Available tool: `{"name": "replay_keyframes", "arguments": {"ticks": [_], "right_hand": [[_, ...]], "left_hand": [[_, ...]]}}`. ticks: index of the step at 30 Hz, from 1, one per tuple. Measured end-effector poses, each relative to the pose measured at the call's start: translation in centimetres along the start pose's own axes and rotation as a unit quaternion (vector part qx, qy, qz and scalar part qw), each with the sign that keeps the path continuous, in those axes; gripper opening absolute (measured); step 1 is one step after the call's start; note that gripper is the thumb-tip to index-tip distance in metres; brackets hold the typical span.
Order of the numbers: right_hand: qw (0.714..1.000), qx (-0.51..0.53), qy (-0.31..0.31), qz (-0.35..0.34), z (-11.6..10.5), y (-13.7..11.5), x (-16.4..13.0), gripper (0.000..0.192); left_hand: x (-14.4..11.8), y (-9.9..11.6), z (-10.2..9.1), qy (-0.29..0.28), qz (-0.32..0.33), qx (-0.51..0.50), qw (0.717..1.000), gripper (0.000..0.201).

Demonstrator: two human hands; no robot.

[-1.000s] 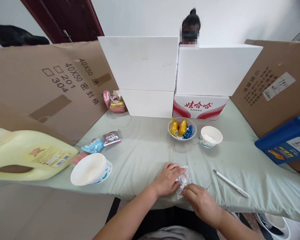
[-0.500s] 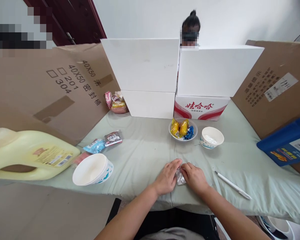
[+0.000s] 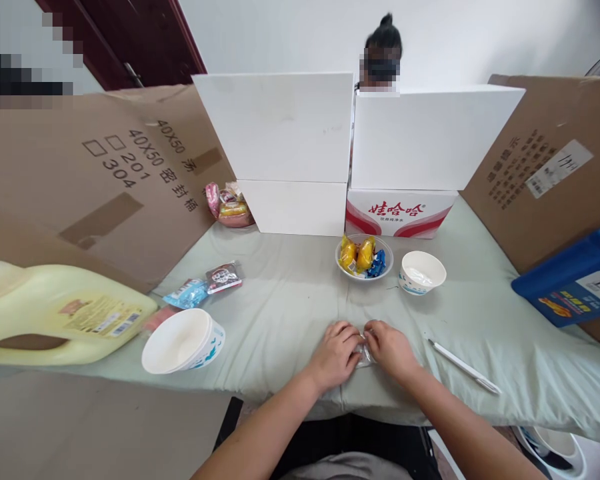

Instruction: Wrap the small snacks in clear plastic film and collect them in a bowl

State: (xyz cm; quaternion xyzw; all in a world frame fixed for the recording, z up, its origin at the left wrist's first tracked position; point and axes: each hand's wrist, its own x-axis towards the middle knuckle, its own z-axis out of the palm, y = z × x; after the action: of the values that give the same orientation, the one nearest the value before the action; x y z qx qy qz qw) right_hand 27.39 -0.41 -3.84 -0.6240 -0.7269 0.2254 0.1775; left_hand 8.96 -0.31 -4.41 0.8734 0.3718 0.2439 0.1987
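Near the table's front edge, a small clear plastic packet [image 3: 365,356] lies between my two hands, mostly covered by them. My left hand [image 3: 336,352] is closed on its left side, fingers bent over it. Opposite, my right hand [image 3: 391,348] pinches the packet's upper right part. What the packet contains is too small to make out. Beyond my hands stands a clear bowl [image 3: 364,277] with yellow and blue wrapped snacks. To its right is a small paper bowl [image 3: 422,283] with something clear inside. A white pen [image 3: 465,367] rests right of my right hand.
Stacked paper bowls [image 3: 207,343], a blue packet [image 3: 186,293], a dark packet [image 3: 224,277] and a pale yellow jug [image 3: 95,313] are at left. A blue bottle [image 3: 575,277] leans at right. White boxes [image 3: 295,207] and cardboard panels [image 3: 145,173] wall the table; a person is behind.
My left hand's fingers have curled in more over the packet, and less of the packet shows. The view has shifted slightly.
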Motion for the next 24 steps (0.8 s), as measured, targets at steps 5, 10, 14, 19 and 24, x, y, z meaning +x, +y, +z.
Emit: {"name": "replay_keyframes", "arguments": {"ticks": [5,10,14,19,24], "right_hand": [[0.993,0.109,-0.016,0.049,-1.1,1.4,-0.7,0.025],[0.988,0.147,-0.041,0.035,-0.9,1.8,-1.5,0.036],[0.994,0.106,-0.019,0.033,-1.3,1.2,-2.1,0.042],[0.988,-0.070,0.120,-0.062,-0.4,-0.2,-3.4,0.037],[0.936,-0.207,0.112,-0.261,3.0,-0.4,-4.2,0.074]], "left_hand": [[0.2,0.4,-0.2,-0.023,-0.014,0.021,0.999,0.035],[0.2,0.8,-0.5,-0.040,-0.004,0.059,0.997,0.040],[0.3,1.0,-0.4,-0.050,-0.004,0.090,0.995,0.043],[0.2,0.8,-0.1,-0.053,-0.004,0.099,0.994,0.047],[-0.1,0.5,0.8,-0.030,-0.024,0.116,0.992,0.047]]}}
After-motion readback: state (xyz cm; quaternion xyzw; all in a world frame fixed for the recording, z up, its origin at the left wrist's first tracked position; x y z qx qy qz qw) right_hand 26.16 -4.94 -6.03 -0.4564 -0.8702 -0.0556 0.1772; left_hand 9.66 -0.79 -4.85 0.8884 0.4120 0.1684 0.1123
